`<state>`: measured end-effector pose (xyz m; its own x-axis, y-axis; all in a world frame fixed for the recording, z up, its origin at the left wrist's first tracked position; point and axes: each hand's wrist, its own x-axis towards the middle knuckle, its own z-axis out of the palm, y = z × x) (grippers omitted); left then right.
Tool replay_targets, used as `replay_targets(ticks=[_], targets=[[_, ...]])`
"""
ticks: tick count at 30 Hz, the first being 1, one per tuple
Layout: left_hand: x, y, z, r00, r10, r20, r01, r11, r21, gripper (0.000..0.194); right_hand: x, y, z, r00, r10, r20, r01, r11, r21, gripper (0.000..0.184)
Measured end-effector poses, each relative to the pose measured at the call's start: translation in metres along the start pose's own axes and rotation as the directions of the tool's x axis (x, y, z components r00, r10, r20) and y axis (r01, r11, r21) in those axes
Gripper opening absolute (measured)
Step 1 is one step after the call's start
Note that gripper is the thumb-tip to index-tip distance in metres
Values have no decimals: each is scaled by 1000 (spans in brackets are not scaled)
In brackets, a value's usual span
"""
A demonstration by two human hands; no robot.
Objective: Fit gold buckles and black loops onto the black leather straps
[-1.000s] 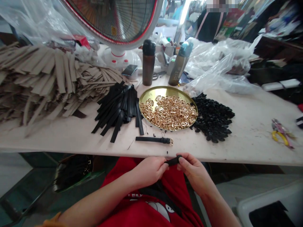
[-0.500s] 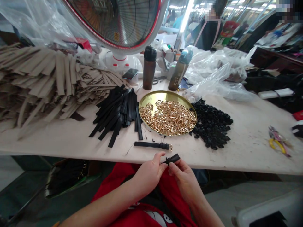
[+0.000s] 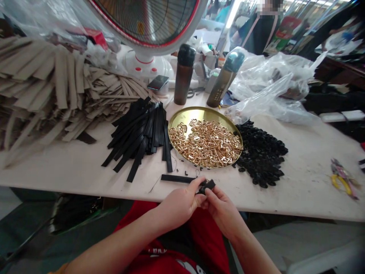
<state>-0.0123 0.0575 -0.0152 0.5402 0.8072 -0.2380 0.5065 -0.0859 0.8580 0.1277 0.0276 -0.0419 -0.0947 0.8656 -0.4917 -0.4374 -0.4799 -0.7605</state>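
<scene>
Close to the table's front edge, my left hand [image 3: 184,201] and my right hand [image 3: 221,208] pinch a short folded black strap [image 3: 210,185] between them. Fingers cover part of it. Just behind my left fingers lies another black strap [image 3: 177,178] with a gold buckle at its right end, partly hidden. Further back stands a round gold tray [image 3: 196,111] heaped with gold buckles [image 3: 212,146]. Left of the tray is a bundle of black straps [image 3: 146,131]; to its right, a pile of small black loops [image 3: 262,158].
Pliers [image 3: 343,180] with yellow handles lie at the right. Beige strips [image 3: 42,83] are piled at the left. Behind are a fan [image 3: 145,64], a phone [image 3: 158,82], two bottles [image 3: 184,80] [image 3: 224,82] and plastic bags [image 3: 273,83]. A person [image 3: 259,32] is in the background.
My hands have drawn closer together and now cover the buckle end of the strap on the table. The held strap shows less of its length. The view has shifted slightly.
</scene>
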Motion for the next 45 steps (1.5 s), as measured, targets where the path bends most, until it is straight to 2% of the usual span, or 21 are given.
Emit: replay_targets(ticks=[3, 5, 6, 7, 8, 9, 10, 12, 14, 16, 18, 19, 20, 22, 24, 25, 27, 30, 33, 38, 45], targets=[[3, 0, -3, 1000, -17, -13, 16, 999, -34, 48, 1, -2, 2, 1000, -7, 6, 8, 996, -87, 22], [5, -1, -8, 998, -1, -60, -4, 996, -89, 43, 6, -14, -2, 994, -113, -1, 106, 935, -339, 22], [6, -1, -11, 996, 7, -85, -17, 993, -115, 39, 10, -23, -5, 977, -214, -7, 181, 842, -508, 22], [6, -1, -14, 994, 10, -107, -25, 990, -139, 35, 17, -33, -9, 941, -338, 4, 250, 691, -678, 23], [5, -1, -17, 992, 5, -126, -25, 987, -158, 32, 25, -43, -12, 881, -473, 19, 282, 492, -824, 22], [4, -1, -20, 990, -7, -139, -17, 985, -173, 32, 34, -52, -15, 822, -566, 71, 262, 264, -928, 20], [2, -1, -21, 989, -18, -146, -9, 983, -184, 31, 43, -59, -16, 788, -603, 124, 193, 50, -980, 19], [-4, 0, -22, 987, -23, -156, -9, 980, -199, 29, 62, -67, -16, 783, -597, 176, 23, -255, -967, 18], [-11, -2, -20, 986, -15, -166, -20, 978, -208, 28, 74, -70, -15, 803, -567, 184, -75, -402, -912, 19], [-18, -4, -18, 982, -22, -186, -19, 977, -212, 28, 78, -71, -14, 803, -560, 204, -96, -460, -883, 22], [-23, -5, -17, 974, -37, -222, -9, 979, -206, 30, 73, -72, -14, 772, -593, 229, -64, -431, -900, 23], [-24, -4, -18, 968, -39, -248, -12, 980, -199, 30, 67, -73, -14, 761, -609, 225, -18, -367, -930, 21], [-24, -3, -19, 960, -32, -279, -24, 981, -193, 29, 59, -74, -14, 765, -609, 212, 58, -262, -963, 20], [-21, 2, -21, 940, -2, -341, -67, 980, -189, 29, 41, -73, -10, 821, -537, 193, 258, 49, -965, 17], [-18, 8, -23, 933, 31, -358, -107, 975, -197, 30, 20, -67, -3, 887, -392, 243, 386, 342, -857, 16], [-16, 11, -23, 938, 43, -343, -119, 972, -201, 29, 10, -63, 1, 901, -332, 280, 411, 448, -794, 15], [-15, 14, -21, 955, 61, -289, -123, 972, -200, 26, -8, -53, 10, 910, -264, 319, 414, 590, -694, 17], [-19, 17, -16, 969, 71, -237, -117, 976, -186, 21, -25, -40, 19, 934, -234, 269, 350, 748, -564, 25], [-25, 18, -13, 966, 48, -253, -90, 984, -156, 23, -34, -31, 20, 957, -173, 232, 269, 827, -494, 20], [-29, 17, -11, 965, 21, -262, -45, 995, -89, 26, -43, -21, 10, 949, -43, 313, 194, 860, -472, 18], [-28, 13, 0, 992, 39, -120, -65, 974, -219, 27, -38, -12, -1, 949, -284, 140, 317, 859, -402, 22]])
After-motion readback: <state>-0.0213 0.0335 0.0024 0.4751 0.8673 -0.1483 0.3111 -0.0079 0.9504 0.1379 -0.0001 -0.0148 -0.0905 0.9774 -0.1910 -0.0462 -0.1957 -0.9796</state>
